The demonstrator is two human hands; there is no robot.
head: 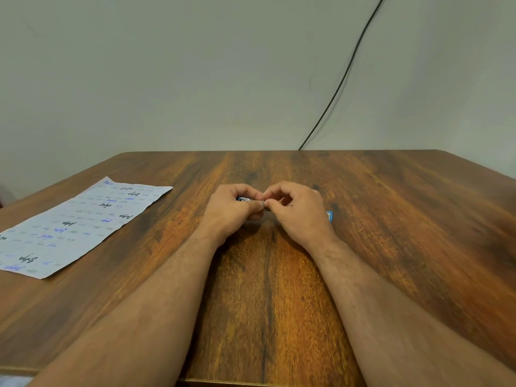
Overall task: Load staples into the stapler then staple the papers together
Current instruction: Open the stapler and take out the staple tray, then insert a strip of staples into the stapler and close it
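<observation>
Both hands meet mid-table. Left hand (pixel 231 209) is curled round a small blue-and-white object (pixel 245 200), probably the stapler or the staple box; too hidden to say which. Right hand (pixel 300 210) has thumb and forefinger pressed together on something thin and grey (pixel 265 208) right at the left hand's fingertips, likely a staple strip, though it's too small to be sure. A blue-edged bit (pixel 330 215) pokes out just past the right hand's outer side, lying on the table (pixel 391 219); can't identify it.

Papers (pixel 81 224) lie flat well off to the left of the grip, untouched, nothing on them.

Progress judgement: early, in the loading step. Staples look to be mid-handling, not visibly seated in any stapler. Left to do: finish loading, close up, bring the stapler to the papers, line them up, press. Can't tell how many sheets there are from here.
</observation>
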